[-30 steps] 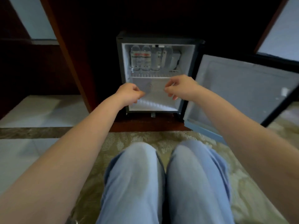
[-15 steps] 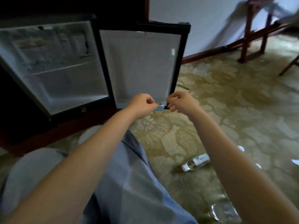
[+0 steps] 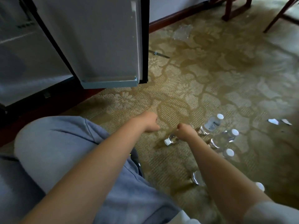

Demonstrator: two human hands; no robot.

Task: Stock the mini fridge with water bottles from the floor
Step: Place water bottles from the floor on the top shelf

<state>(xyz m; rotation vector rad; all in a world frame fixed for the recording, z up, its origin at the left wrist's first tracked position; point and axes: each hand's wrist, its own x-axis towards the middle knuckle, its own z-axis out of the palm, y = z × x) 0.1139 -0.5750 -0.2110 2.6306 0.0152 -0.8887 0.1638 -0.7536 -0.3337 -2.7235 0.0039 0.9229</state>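
Several clear water bottles with white caps lie on the patterned carpet to my right. My right hand (image 3: 184,131) is down over one water bottle (image 3: 171,140) lying on its side, fingers curled across its body; whether they grip it is unclear. Two more bottles (image 3: 212,124) (image 3: 223,139) lie just beyond that hand. Another bottle (image 3: 196,177) is partly hidden under my right forearm. My left hand (image 3: 149,122) hovers beside the right, fingers curled, holding nothing. The mini fridge (image 3: 24,59) stands at the upper left with its door (image 3: 105,46) swung open.
My knees in blue trousers (image 3: 64,151) fill the lower left. Crumpled clear plastic wrap (image 3: 182,32) lies near the baseboard. Paper scraps (image 3: 273,121) lie at the right. Dark wooden chair legs (image 3: 233,8) stand at the top right.
My view has swung from the fridge interior to the floor at the right. Both hands dropped from the fridge door to the carpet, and the right hand now covers a lying bottle.
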